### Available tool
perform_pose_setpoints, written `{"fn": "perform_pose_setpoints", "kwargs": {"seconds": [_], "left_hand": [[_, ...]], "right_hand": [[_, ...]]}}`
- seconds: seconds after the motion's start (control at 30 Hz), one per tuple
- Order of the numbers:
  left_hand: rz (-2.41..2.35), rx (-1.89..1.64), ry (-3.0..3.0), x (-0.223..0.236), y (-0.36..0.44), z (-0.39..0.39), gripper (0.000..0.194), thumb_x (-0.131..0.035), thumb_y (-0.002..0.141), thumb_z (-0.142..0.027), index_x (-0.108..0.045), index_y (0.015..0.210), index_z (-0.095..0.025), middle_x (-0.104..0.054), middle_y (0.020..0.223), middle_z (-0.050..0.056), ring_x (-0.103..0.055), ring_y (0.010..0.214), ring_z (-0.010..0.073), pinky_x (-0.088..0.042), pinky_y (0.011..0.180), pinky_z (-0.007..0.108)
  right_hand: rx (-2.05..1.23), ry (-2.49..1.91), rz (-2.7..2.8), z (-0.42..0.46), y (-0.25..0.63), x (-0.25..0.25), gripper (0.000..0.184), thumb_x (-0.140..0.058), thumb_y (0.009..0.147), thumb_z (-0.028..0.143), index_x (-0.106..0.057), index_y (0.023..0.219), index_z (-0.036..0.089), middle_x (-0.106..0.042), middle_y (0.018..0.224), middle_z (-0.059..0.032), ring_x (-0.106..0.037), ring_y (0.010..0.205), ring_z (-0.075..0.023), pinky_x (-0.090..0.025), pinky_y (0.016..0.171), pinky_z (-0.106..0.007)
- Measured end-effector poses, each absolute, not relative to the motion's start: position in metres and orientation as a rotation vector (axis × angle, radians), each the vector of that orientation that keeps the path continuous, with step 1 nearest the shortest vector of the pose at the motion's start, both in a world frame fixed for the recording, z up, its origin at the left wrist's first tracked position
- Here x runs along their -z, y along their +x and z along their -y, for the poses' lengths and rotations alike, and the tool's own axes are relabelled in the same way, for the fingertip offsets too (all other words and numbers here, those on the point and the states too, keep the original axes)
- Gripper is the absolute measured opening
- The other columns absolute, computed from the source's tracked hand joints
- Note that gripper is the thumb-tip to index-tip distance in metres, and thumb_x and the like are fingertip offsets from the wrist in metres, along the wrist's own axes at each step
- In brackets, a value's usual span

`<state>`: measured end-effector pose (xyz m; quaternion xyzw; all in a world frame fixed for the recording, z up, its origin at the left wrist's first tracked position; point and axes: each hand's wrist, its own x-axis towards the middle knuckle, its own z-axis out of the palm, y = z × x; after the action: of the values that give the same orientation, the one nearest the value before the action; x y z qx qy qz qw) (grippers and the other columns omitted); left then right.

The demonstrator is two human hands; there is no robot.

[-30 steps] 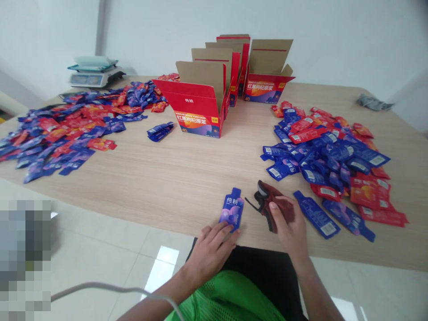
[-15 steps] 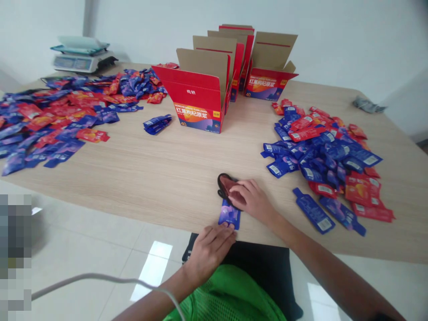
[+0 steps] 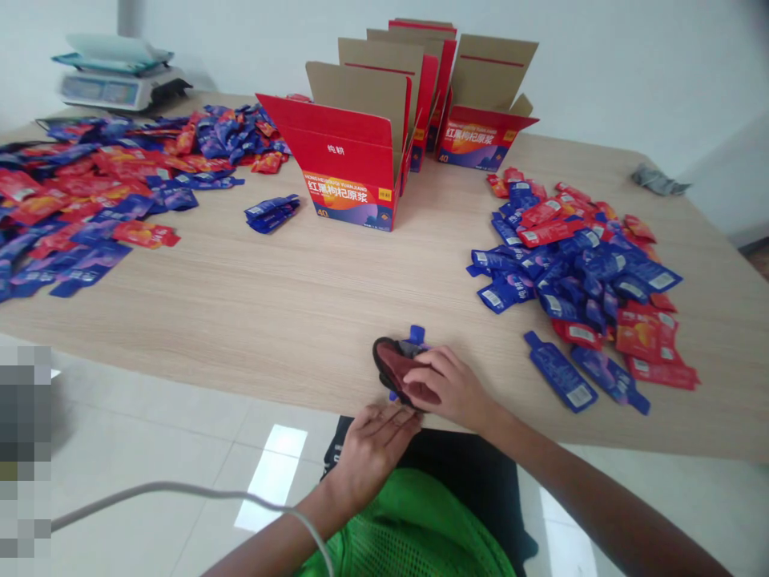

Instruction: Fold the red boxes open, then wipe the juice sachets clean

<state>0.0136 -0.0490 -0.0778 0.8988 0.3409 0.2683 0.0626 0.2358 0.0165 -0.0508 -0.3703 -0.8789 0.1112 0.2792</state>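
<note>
**Found: blue pouch (image 3: 416,332) beneath dark red pad (image 3: 389,358) at table's (image 3: 240,320) near edge**

Noted right hand (image 3: 448,385) narrowed to a pinch, holding the pad over most of the pouch, with little but the neck end in sight, pointing toward the far edge. Noted left hand (image 3: 378,445) flattened, fingers together, grasping nothing, at the pouch's near end; cannot tell exact contact there, because of the pad. Found two loose pouches (image 3: 560,371) to the right, toward the near edge, just in front of a mixed heap (image 3: 577,268) nearer the right edge.

Judged the step in hand to be pad work along the pouch. To do well: pin the near end firmly, set the pad flat, press evenly, clear fingertips of the pad's rim, and avoid dragging the pouch over the near edge.
</note>
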Motion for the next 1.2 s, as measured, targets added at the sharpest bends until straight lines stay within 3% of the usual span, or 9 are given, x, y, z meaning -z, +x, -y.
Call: {"fn": "perform_pose_setpoints", "kwargs": {"seconds": [0.1, 0.27, 0.4, 0.6, 0.77, 0.9, 1.03, 1.2], "left_hand": [[-1.030, -0.772, 2.772, 0.077, 0.013, 0.049, 0.035, -0.039, 0.114, -0.017, -0.067, 0.135, -0.019, -0.069, 0.142, 0.005, -0.064, 0.133, 0.0180, -0.050, 0.100, 0.032], [-1.045, -0.731, 2.774, 0.076, 0.013, 0.049, 0.034, -0.042, 0.113, -0.017, -0.066, 0.137, -0.021, -0.068, 0.143, 0.004, -0.062, 0.134, 0.0160, -0.051, 0.099, 0.030], [-1.055, -0.715, 2.751, 0.078, 0.013, 0.051, 0.033, -0.045, 0.112, -0.017, -0.065, 0.139, -0.021, -0.068, 0.144, 0.005, -0.062, 0.135, 0.0171, -0.050, 0.102, 0.031], [-1.039, -0.786, 2.664, 0.081, 0.014, 0.052, 0.029, -0.050, 0.109, -0.015, -0.071, 0.128, -0.021, -0.080, 0.117, 0.004, -0.074, 0.109, 0.0173, -0.052, 0.100, 0.033], [-1.028, -0.730, 2.745, 0.076, 0.013, 0.050, 0.035, -0.042, 0.112, -0.015, -0.067, 0.137, -0.018, -0.068, 0.143, 0.007, -0.062, 0.135, 0.0184, -0.051, 0.102, 0.032], [-1.047, -0.721, 2.737, 0.072, 0.013, 0.050, 0.033, -0.042, 0.113, -0.017, -0.067, 0.136, -0.019, -0.068, 0.143, 0.005, -0.062, 0.135, 0.0177, -0.052, 0.100, 0.031], [-1.054, -0.699, 2.724, 0.072, 0.013, 0.051, 0.034, -0.041, 0.113, -0.018, -0.066, 0.137, -0.021, -0.069, 0.142, 0.005, -0.062, 0.135, 0.0177, -0.052, 0.100, 0.032], [-1.089, -0.800, 2.637, 0.079, 0.016, 0.054, 0.028, -0.048, 0.111, -0.018, -0.072, 0.125, -0.021, -0.080, 0.116, 0.004, -0.074, 0.110, 0.0174, -0.052, 0.097, 0.033]], "right_hand": [[-0.198, -1.119, 2.300, -0.051, 0.246, 0.063, 0.021, -0.072, 0.093, 0.026, -0.067, 0.114, 0.026, -0.068, 0.114, -0.0087, -0.061, 0.107, -0.0273, -0.057, 0.093, -0.044], [0.001, -1.243, 2.249, -0.101, 0.259, 0.045, 0.018, -0.065, 0.099, 0.027, -0.068, 0.116, 0.026, -0.069, 0.114, -0.0090, -0.062, 0.107, -0.0285, -0.055, 0.093, -0.045], [-0.056, -1.240, 1.999, -0.076, 0.250, 0.024, 0.023, -0.069, 0.097, 0.032, -0.067, 0.120, 0.027, -0.068, 0.121, -0.0096, -0.064, 0.112, -0.0282, -0.054, 0.098, -0.047], [-0.310, -0.925, 2.396, -0.014, 0.229, 0.045, 0.015, -0.068, 0.098, 0.030, -0.067, 0.112, 0.030, -0.071, 0.114, -0.0046, -0.066, 0.111, -0.0230, -0.057, 0.100, -0.041], [-0.237, -1.040, 2.332, -0.057, 0.238, 0.062, 0.018, -0.070, 0.096, 0.028, -0.067, 0.114, 0.025, -0.069, 0.118, -0.0087, -0.063, 0.113, -0.0262, -0.057, 0.099, -0.044], [-0.113, -1.177, 2.274, -0.099, 0.248, 0.048, 0.016, -0.064, 0.100, 0.027, -0.068, 0.115, 0.025, -0.071, 0.118, -0.0092, -0.065, 0.112, -0.0275, -0.056, 0.097, -0.045], [-0.092, -1.257, 2.031, -0.082, 0.246, 0.027, 0.020, -0.067, 0.098, 0.034, -0.068, 0.118, 0.027, -0.070, 0.122, -0.0099, -0.066, 0.115, -0.0289, -0.056, 0.100, -0.048], [-0.348, -0.956, 2.340, -0.020, 0.231, 0.033, 0.019, -0.069, 0.096, 0.029, -0.067, 0.115, 0.031, -0.072, 0.118, -0.0047, -0.068, 0.114, -0.0249, -0.059, 0.099, -0.043]]}}
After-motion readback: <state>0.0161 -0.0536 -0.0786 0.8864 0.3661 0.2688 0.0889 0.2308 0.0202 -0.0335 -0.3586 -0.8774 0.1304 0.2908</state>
